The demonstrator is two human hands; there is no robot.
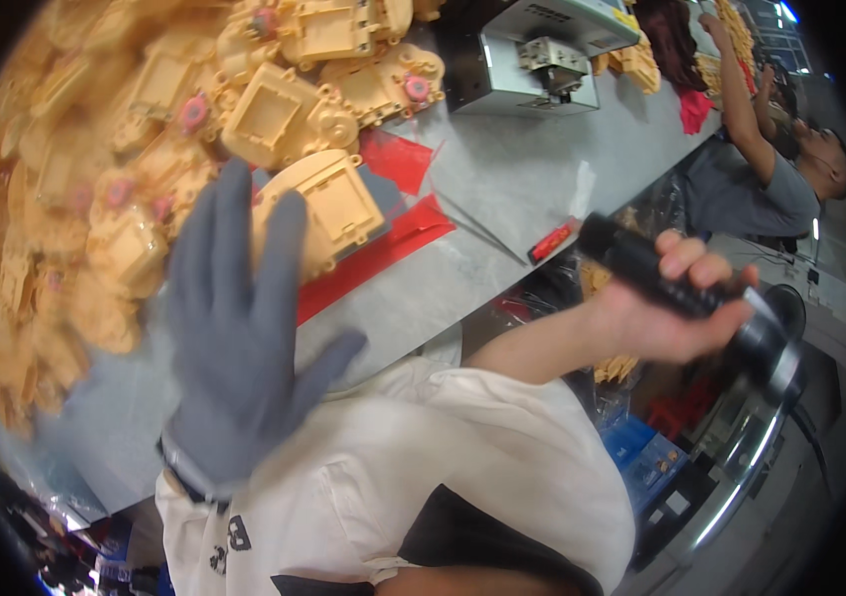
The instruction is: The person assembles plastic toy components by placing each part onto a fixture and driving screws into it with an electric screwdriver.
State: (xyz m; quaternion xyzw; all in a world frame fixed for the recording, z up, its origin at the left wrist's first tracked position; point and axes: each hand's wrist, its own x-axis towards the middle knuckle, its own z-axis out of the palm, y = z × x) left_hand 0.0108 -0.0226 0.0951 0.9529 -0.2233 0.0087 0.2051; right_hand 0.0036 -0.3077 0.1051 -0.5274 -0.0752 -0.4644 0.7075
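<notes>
My left hand [239,318], in a grey glove, is open with its fingers spread. Its fingertips lie at the edge of a yellow plastic housing [343,204] with a square recess, and I cannot tell whether they touch it. This housing rests on the bench by a red sheet [383,248]. Bare and blurred, my right hand [661,313] is wrapped round a black corded electric screwdriver [626,260], held at the bench's front edge with its black end pointing up and left.
Many yellow housings [269,114], some with pink round parts, are heaped on the left. Tweezers [482,233] and a small red object [552,241] lie on the grey bench [512,159]. A metal machine [542,65] stands behind. Another person [756,189] sits at the right.
</notes>
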